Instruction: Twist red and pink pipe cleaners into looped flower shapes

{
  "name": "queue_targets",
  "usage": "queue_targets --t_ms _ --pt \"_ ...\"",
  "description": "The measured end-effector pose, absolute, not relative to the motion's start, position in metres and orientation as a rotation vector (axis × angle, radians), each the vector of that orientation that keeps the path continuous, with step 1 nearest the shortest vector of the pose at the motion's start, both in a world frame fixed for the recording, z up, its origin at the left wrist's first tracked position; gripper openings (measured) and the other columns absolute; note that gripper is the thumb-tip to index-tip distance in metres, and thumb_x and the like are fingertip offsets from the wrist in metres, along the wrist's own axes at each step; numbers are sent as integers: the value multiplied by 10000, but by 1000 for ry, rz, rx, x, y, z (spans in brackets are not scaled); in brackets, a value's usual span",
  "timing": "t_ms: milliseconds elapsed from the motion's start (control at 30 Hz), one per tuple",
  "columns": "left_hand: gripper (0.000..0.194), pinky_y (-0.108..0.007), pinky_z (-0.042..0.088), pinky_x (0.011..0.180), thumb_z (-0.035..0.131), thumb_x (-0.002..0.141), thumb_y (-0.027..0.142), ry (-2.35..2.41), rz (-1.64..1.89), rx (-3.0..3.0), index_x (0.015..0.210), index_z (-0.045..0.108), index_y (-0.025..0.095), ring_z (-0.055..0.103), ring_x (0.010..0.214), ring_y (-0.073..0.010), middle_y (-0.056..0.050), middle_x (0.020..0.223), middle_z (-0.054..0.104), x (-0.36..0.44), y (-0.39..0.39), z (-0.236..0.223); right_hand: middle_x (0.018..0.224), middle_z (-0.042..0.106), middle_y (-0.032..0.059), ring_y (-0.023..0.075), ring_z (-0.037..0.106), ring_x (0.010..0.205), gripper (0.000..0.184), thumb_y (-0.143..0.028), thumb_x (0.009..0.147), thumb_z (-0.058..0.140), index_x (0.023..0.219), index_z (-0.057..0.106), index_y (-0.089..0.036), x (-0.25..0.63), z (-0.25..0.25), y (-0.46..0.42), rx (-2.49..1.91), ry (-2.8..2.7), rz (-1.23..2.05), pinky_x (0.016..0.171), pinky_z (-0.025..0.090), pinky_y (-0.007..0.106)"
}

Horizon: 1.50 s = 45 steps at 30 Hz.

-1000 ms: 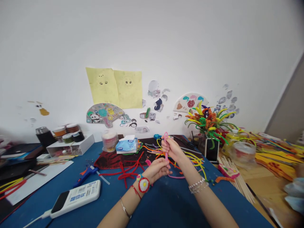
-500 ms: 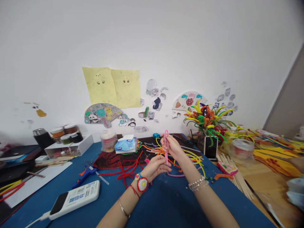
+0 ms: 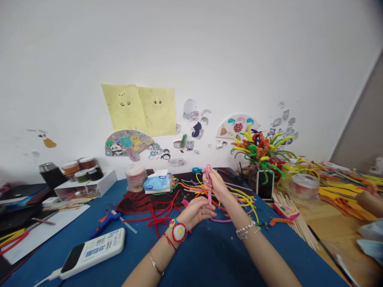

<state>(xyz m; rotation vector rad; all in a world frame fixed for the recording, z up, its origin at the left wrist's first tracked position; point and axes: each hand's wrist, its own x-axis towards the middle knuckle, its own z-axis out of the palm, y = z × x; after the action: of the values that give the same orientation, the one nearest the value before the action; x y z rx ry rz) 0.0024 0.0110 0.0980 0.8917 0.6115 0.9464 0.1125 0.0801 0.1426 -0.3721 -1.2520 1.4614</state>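
Observation:
A pink pipe cleaner (image 3: 209,183), folded into a loop at its top, stands upright between my two hands above the blue table (image 3: 209,255). My right hand (image 3: 216,184) pinches it near the loop. Lower down, my left hand (image 3: 196,210) is closed on its bottom end. Both wrists carry bracelets, and a round red and white ornament (image 3: 178,231) sits on the left one. A heap of loose pipe cleaners (image 3: 239,197) in yellow, orange and red lies just behind my hands.
A white power bank (image 3: 92,249) and a blue glue gun (image 3: 106,220) lie at the left front. A tissue pack (image 3: 158,182), a tub (image 3: 136,178) and paint jars (image 3: 83,172) stand at the back. A pipe-cleaner bouquet (image 3: 260,149) stands right, wooden sticks (image 3: 301,227) beside it. Another person's hand (image 3: 369,199) shows at far right.
My hands with the pink pipe cleaner have stayed almost in place, the right hand shifting slightly along the stem. The view has drifted a little to the right.

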Motion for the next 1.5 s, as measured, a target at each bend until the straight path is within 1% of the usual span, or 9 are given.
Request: queue_targets --t_ms 200,367,500,667,833,933,1167,1300,1500 --pt "193 -255 476 635 570 737 294 667 955 975 807 469 145 633 594 -141 -69 763 650 6 10 95 433 292 -105 24 131 336 275 -483 801 439 839 463 -212 104 142 71 -324 -1267 1513 312 146 127" --pt "281 -257 472 621 550 744 395 670 970 1105 807 500 125 631 594 -146 -93 784 644 5 8 98 466 438 -79 29 224 306 325 -513 801 407 885 473 -206 104 145 66 -399 -1358 1439 293 236 137" --pt "367 -254 471 630 530 748 438 724 938 1145 888 565 101 627 591 -135 -112 824 650 4 7 100 570 554 -30 63 401 334 353 -516 801 392 929 483 -200 111 148 69 -481 -1436 1267 333 366 183" --pt "390 -230 469 614 554 730 433 772 885 1134 934 600 104 628 594 -129 -108 836 656 8 4 100 531 514 -43 72 395 348 330 -493 830 352 897 505 -209 112 144 72 -592 -1491 991 356 331 186" --pt "392 -232 478 616 565 727 419 789 870 1110 943 609 94 628 590 -128 -108 826 656 10 0 103 560 478 -34 98 428 499 251 -408 856 374 835 543 -225 111 142 66 -703 -1523 616 516 346 210" --pt "385 -226 482 618 566 730 411 803 880 1082 939 609 90 626 589 -120 -110 834 655 9 1 103 578 468 -31 110 419 521 237 -375 868 359 850 547 -233 111 142 63 -720 -1520 536 548 330 223" --pt "298 -203 474 589 581 731 360 850 877 1137 860 603 93 627 583 -113 -118 849 659 11 4 100 531 443 -40 113 383 463 175 -338 844 405 854 553 -244 109 139 61 -648 -1578 676 493 300 226" --pt "289 -209 471 602 588 725 353 855 881 1171 850 583 93 632 606 -123 -118 836 659 10 5 99 605 518 -26 111 443 507 167 -311 827 407 885 541 -229 111 142 66 -522 -1609 994 495 355 216" --pt "332 -209 457 578 579 717 410 871 889 1157 826 561 97 623 578 -120 -94 761 652 8 9 94 757 628 47 139 571 663 252 -399 798 435 721 523 -176 116 151 65 -320 -1446 1425 681 451 287"
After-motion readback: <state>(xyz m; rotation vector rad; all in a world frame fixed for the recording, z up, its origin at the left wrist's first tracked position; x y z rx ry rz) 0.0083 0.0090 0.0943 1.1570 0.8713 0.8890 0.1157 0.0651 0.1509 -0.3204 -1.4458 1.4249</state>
